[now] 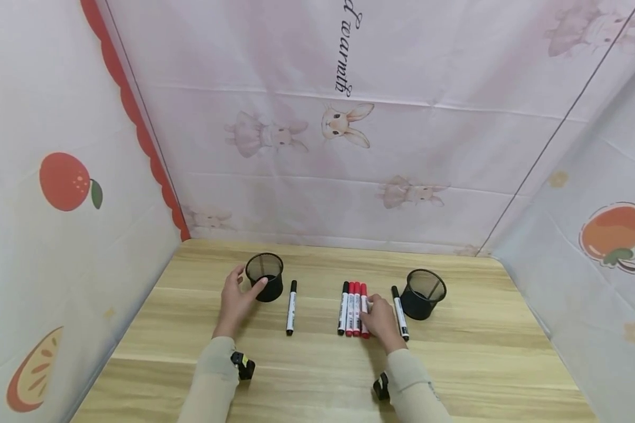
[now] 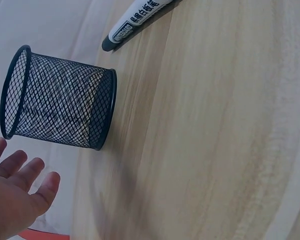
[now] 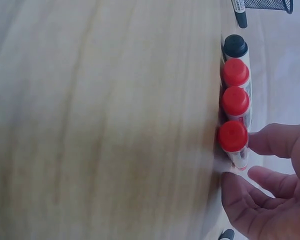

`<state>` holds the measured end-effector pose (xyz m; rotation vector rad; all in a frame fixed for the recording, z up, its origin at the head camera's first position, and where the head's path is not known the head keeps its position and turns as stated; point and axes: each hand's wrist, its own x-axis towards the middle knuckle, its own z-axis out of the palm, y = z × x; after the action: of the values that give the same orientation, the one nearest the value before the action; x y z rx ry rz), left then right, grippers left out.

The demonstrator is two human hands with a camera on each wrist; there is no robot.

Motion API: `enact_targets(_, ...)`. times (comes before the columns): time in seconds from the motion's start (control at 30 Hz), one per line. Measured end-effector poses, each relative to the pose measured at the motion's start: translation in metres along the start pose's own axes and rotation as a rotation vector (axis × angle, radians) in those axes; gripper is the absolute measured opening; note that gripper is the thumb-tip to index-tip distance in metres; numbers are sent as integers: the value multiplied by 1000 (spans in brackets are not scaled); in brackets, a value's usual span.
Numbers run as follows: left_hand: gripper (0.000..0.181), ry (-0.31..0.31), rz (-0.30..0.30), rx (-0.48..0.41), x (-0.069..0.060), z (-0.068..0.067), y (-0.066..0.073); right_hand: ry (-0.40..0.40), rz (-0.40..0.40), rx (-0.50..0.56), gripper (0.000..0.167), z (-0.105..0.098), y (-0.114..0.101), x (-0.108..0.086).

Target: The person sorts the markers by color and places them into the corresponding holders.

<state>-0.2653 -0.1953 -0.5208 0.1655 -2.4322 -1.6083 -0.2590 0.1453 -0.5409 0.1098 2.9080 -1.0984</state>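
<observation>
My left hand [image 1: 236, 302] is beside a black mesh pen holder [image 1: 265, 285], thumb on the near side and fingers at its far left. In the left wrist view its fingers [image 2: 27, 172] are spread next to the upright holder; a gap shows between them and the mesh. My right hand [image 1: 381, 322] is at the rightmost red marker [image 1: 364, 305] of a row lying side by side. In the right wrist view the thumb [image 3: 267, 140] appears to touch that marker, while the other fingers are slightly bent and apart from it.
The row also has two red markers [image 1: 353, 314] and a black marker [image 1: 343, 314]. Another black marker [image 1: 291, 311] lies right of the left holder. A third black marker [image 1: 400, 314] lies beside a second mesh pen holder [image 1: 422, 296]. Printed cloth walls surround the wooden table [image 1: 317, 376].
</observation>
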Motion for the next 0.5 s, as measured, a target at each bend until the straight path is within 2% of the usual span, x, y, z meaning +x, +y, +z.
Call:
enact_targets(0.17, 86, -18, 0, -8, 4, 4, -3, -5, 35, -11, 43, 0, 0, 3)
enact_targets(0.37, 84, -35, -61, -51, 4, 7, -4, -10, 64, -21, 42, 2, 3, 5)
enact_targets(0.5, 82, -31, -74, -61, 6, 7, -4, -11, 71, -24, 41, 3, 3, 7)
